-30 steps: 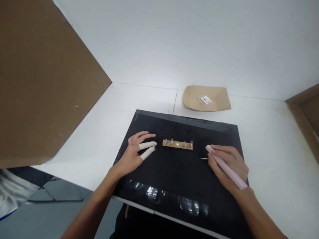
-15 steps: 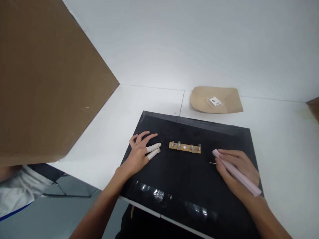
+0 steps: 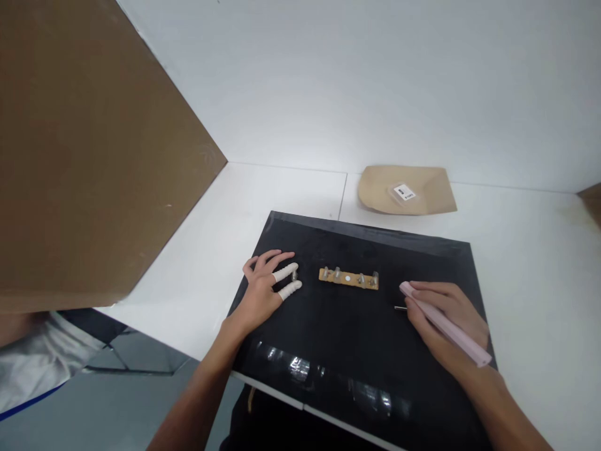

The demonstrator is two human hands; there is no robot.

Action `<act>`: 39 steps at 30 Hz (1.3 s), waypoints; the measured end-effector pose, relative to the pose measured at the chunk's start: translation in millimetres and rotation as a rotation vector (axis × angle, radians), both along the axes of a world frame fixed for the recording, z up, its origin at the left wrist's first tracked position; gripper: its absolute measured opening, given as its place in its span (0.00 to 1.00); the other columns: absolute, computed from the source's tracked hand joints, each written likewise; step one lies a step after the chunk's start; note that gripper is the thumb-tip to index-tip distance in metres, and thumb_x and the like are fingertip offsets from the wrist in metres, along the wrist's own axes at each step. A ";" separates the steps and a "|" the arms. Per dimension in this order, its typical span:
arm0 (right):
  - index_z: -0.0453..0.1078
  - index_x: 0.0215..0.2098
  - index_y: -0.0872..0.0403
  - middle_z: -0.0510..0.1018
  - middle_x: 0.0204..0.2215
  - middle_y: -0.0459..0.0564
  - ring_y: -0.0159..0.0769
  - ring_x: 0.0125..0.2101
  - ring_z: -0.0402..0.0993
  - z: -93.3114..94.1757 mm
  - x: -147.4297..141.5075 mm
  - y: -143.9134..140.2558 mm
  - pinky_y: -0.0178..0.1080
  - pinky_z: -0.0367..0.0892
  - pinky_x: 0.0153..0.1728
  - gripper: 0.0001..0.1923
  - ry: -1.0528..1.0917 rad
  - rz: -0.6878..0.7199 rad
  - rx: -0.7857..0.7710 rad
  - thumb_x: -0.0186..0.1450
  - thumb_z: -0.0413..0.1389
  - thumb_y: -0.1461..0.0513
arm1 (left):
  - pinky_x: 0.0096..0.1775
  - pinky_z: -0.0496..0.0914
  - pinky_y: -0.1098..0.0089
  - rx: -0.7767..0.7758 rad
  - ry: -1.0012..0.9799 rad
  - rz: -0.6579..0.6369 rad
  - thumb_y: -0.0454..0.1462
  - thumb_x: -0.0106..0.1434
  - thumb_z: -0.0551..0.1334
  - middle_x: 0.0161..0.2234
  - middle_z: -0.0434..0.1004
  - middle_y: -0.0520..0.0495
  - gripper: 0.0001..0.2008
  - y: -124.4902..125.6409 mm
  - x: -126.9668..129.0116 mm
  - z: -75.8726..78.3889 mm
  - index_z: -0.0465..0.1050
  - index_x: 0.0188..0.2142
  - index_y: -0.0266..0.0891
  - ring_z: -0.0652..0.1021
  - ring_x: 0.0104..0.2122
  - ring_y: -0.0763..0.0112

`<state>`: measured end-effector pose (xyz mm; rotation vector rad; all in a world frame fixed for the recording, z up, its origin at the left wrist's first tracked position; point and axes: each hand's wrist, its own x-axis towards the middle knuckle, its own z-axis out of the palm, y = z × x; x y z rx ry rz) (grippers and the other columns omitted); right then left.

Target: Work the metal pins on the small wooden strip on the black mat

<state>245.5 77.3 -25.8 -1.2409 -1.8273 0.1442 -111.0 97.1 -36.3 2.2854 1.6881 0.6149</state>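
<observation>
My left hand (image 3: 264, 288) rests on the black mat (image 3: 328, 351), its thumb and index finger in white finger cots and spread apart. Between those two fingertips is a small clear piece (image 3: 294, 275), close to the index finger. Right of it lies a tan strip (image 3: 350, 278) with a white dot in the middle and several small clear pieces standing on it. My right hand (image 3: 446, 313) is closed round a long pink bar-shaped tool (image 3: 448, 326), to the right of the strip. A thin metal tip (image 3: 400, 307) pokes out by the fingers; what it belongs to is hidden.
A brown paper tray (image 3: 432, 194) holding a small clear box with a white label (image 3: 404, 193) stands behind the mat, near the white wall. At left rises a large brown board (image 3: 94, 156). Another person's sleeve (image 3: 42, 369) shows at the lower left.
My left thumb and index finger have parted, and the small clear piece now shows between them. My right hand and the pink tool have stayed nearly still.
</observation>
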 end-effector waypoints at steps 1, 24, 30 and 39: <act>0.77 0.43 0.49 0.82 0.42 0.49 0.36 0.38 0.83 -0.1 0.3 -0.3 0.38 0.82 0.38 0.03 0.000 -0.002 -0.010 0.70 0.63 0.63 | 0.63 0.53 0.41 -0.003 -0.010 0.008 0.40 0.70 0.70 0.63 0.78 0.44 0.10 -0.2 0.4 0.5 0.80 0.50 0.49 0.71 0.66 0.50; 0.77 0.44 0.48 0.82 0.44 0.48 0.36 0.40 0.84 -1.7 7.9 0.5 0.37 0.82 0.38 0.08 -0.003 0.048 0.064 0.68 0.65 0.66 | 0.63 0.54 0.40 -0.009 -0.128 0.127 0.38 0.69 0.69 0.59 0.81 0.47 0.03 0.3 5.5 -0.7 0.84 0.41 0.50 0.73 0.62 0.51; 0.77 0.48 0.50 0.82 0.45 0.51 0.38 0.44 0.83 5.0 2.3 1.2 0.41 0.83 0.45 0.10 0.005 0.087 0.080 0.69 0.63 0.67 | 0.63 0.54 0.39 0.035 -0.152 0.123 0.38 0.68 0.68 0.56 0.83 0.47 0.03 -0.4 8.3 -1.5 0.83 0.38 0.48 0.74 0.61 0.51; 0.78 0.46 0.50 0.81 0.48 0.53 0.42 0.46 0.83 10.0 -25.0 -23.6 0.49 0.83 0.48 0.08 0.368 0.021 -0.081 0.68 0.65 0.62 | 0.63 0.58 0.43 0.198 -0.253 0.112 0.36 0.69 0.65 0.54 0.84 0.48 0.04 -18.6 31.2 16.3 0.80 0.37 0.46 0.75 0.60 0.55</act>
